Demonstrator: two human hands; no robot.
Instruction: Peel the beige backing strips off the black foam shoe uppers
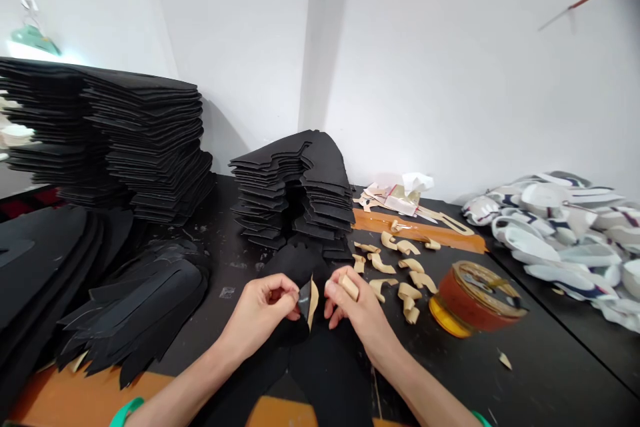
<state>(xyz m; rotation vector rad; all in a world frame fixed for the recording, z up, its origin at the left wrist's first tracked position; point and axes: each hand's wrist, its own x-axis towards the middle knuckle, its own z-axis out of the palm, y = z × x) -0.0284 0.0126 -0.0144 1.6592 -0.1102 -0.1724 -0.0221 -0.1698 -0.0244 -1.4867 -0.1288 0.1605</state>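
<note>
My left hand [270, 307] is closed in a pinch on the edge of a black sheet piece [330, 373], lifting a small flap whose grey, shiny underside shows. A narrow beige strip [313, 303] stands up along that flap, between my two hands. Just right of it, my right hand [353, 300] is closed with a curled beige strip [349, 286] between its thumb and fingers. Whether its fingertips also touch the black piece is hard to make out. Several loose beige curls [410, 297] lie on the table to the right of this hand.
Black cut pieces are piled in a stack [320, 180] ahead and a taller stack [145, 147] at left. Loose black pieces [150, 300] lie nearer. A tape roll [475, 297] sits right, before white and navy shoe parts [565, 233]. Scissors [425, 215] lie near a tissue box [403, 200].
</note>
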